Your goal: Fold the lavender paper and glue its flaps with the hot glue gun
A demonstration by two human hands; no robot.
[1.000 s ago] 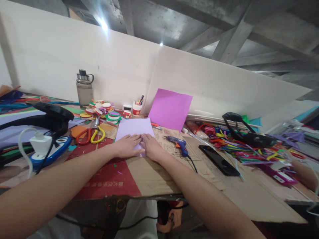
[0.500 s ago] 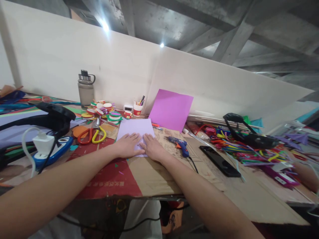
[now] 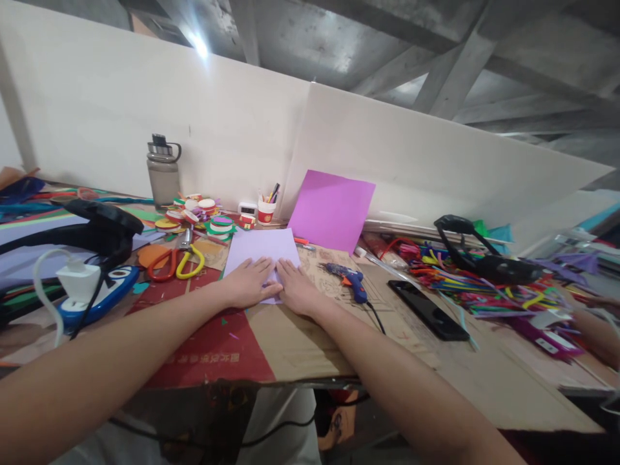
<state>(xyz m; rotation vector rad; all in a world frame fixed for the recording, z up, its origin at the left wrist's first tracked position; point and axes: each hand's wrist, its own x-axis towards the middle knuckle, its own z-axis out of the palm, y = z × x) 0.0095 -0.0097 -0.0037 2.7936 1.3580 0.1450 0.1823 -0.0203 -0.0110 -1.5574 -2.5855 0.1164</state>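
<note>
A sheet of lavender paper (image 3: 261, 244) lies on the cardboard-covered table in front of me. My left hand (image 3: 252, 282) rests flat on its near left part, fingers stretched out. Beside it, my right hand (image 3: 295, 287) presses flat on the near right part, and the two hands almost meet. To the right of the paper lies a blue hot glue gun (image 3: 352, 281) with its cord trailing toward me. Scissors with a red and a yellow handle (image 3: 190, 263) are to the left. Behind the paper, a magenta sheet (image 3: 334, 210) leans against the white board.
A water bottle (image 3: 163, 174), small paper drums (image 3: 221, 225) and a cup of pens (image 3: 266, 210) stand at the back. At left is a blue power strip (image 3: 121, 284). A phone (image 3: 429, 310) and many pipe cleaners (image 3: 450, 274) lie right; another person's arm (image 3: 595, 329) shows at the edge.
Both hands stay flat on the lavender paper, with hardly any movement. The whole view has shifted slightly.
</note>
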